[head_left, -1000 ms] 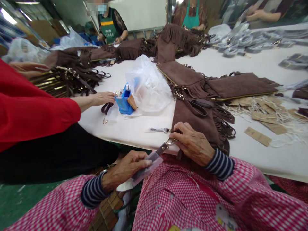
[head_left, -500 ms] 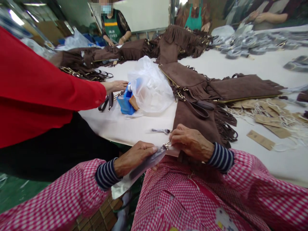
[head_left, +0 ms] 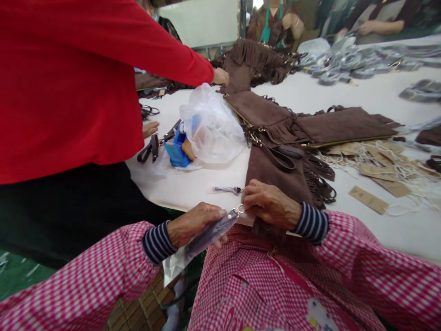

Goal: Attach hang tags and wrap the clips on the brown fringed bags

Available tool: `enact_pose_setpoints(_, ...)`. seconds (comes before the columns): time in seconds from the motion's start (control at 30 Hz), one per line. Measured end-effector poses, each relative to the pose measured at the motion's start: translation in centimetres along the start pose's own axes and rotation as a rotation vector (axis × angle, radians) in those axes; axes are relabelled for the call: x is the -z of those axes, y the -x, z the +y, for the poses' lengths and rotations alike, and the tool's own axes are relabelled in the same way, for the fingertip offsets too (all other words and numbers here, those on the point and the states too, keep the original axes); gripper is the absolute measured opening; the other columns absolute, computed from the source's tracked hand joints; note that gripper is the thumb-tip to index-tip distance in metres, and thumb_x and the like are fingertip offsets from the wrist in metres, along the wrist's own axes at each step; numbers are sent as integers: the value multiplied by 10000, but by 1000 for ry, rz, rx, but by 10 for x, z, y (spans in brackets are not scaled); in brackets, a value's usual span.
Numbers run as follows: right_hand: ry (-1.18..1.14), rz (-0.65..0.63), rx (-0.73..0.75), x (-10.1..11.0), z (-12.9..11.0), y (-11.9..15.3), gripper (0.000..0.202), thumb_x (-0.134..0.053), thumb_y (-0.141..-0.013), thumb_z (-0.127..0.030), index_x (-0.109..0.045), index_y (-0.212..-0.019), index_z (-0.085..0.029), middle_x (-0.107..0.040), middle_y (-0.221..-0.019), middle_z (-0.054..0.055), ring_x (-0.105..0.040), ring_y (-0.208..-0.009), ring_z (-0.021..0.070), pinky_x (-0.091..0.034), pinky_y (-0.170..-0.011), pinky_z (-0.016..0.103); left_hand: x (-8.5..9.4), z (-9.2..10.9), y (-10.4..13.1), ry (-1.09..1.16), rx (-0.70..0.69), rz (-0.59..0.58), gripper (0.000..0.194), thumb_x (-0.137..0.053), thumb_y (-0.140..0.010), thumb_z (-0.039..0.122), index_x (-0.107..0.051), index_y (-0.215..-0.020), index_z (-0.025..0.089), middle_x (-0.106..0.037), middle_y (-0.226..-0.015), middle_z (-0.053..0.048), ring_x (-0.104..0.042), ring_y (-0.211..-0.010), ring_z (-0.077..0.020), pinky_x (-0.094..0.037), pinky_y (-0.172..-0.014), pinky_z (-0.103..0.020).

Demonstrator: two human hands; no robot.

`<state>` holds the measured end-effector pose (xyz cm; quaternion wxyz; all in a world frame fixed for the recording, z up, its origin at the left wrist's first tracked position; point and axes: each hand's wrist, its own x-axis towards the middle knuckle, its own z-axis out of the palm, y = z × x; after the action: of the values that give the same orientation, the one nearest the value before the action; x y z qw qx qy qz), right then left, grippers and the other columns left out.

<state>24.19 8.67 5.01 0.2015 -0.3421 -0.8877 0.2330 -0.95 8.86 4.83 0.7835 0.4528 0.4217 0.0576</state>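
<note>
Over my lap, at the table's near edge, my left hand (head_left: 196, 225) grips a dark strap in a clear plastic sleeve (head_left: 210, 234). A gold metal clasp (head_left: 240, 209) sticks out of the strap's upper end. The fingers of my right hand (head_left: 270, 202) are pinched together at that clasp. Just beyond them lies a small plastic-wrapped piece (head_left: 225, 189) with a metal end. A brown fringed suede bag (head_left: 275, 174) rests on the table behind my right hand, its wrist strap (head_left: 280, 158) on top.
A person in red (head_left: 69, 92) leans over the white table (head_left: 172, 184) at left. Ahead are a blue container (head_left: 177, 149) and a white plastic bag (head_left: 213, 128). More brown bags (head_left: 344, 124), paper tags (head_left: 368, 199) and grey wrapped straps (head_left: 358, 59) lie beyond and right.
The person in red has leaned farther over the table, one hand now reaching the brown bags. My hands keep their hold; the sleeved strap has turned slightly, showing its flat face.
</note>
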Motion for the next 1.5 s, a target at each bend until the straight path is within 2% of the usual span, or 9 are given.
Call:
enact_pose_setpoints(0.27,-25,35,-58,-3,0,0,158,-651,-774,-11,-624,-804,-164,-614,-817,19,-508,-814,166,-379,-709,281,-24,27,-18,-39,-25,95,401,-609,-848,492,-662,-752,107,-702,-663,-93,-656,-537,-173,-495,-536,-266)
enact_pose_setpoints(0.43,-191,87,-127,1,0,9,521,-632,-738,7,-507,-1205,-187,-622,-994,29,-567,-845,166,-452,-765,303,-33,37,-25,-183,-86,159,278,-554,-827,303,-639,-613,148,-675,-602,-58,-623,-509,-166,-484,-530,-271)
enact_pose_setpoints(0.53,-65,139,-113,7,1,18,699,-617,-736,4,-419,-1372,-207,-617,-1150,75,-548,-1021,230,-462,-896,393,-36,38,-26,-200,-73,194,319,-543,-840,322,-649,-591,155,-677,-596,-62,-619,-520,-171,-476,-533,-272)
enact_pose_setpoints(0.63,160,196,-195,8,4,25,485,-656,-755,-53,-561,-1212,-186,-613,-1142,103,-508,-1038,272,-448,-907,438,-39,38,-25,-183,-33,218,381,-529,-872,380,-680,-615,142,-696,-632,-95,-622,-526,-178,-463,-532,-276)
enact_pose_setpoints(0.77,113,233,-252,0,9,27,194,-662,-826,-99,-627,-998,-182,-617,-992,70,-529,-936,228,-446,-811,358,-42,37,-24,-120,-23,253,354,-542,-868,374,-688,-659,129,-716,-682,-119,-645,-552,-197,-487,-560,-296)
enact_pose_setpoints(0.9,-26,234,-191,-2,10,25,103,-670,-851,-99,-656,-914,-179,-628,-895,35,-552,-867,186,-428,-764,307,-43,36,-20,-135,-51,307,330,-563,-865,364,-676,-666,127,-713,-666,-102,-653,-532,-189,-457,-520,-268)
enact_pose_setpoints(1.03,73,269,-223,-7,0,26,73,-646,-900,-161,-683,-838,-173,-620,-896,53,-536,-886,198,-424,-772,313,-45,33,-16,-91,-24,353,343,-559,-888,374,-655,-664,133,-683,-617,-55,-629,-497,-150,-400,-478,-220)
enact_pose_setpoints(1.27,30,246,-365,-26,-26,28,116,-587,-921,-139,-687,-970,-174,-633,-888,39,-593,-837,184,-444,-753,302,-47,31,-18,-41,-54,332,296,-554,-878,318,-649,-670,129,-676,-604,-35,-625,-497,-138,-414,-473,-206)
enact_pose_setpoints(1.5,-29,272,-496,-19,-19,31,225,-574,-917,-176,-671,-1119,-155,-735,-992,71,-680,-861,209,-484,-787,316,-42,23,-23,-37,-57,314,317,-525,-864,339,-689,-739,97,-738,-713,-96,-664,-536,-154,-480,-522,-222)
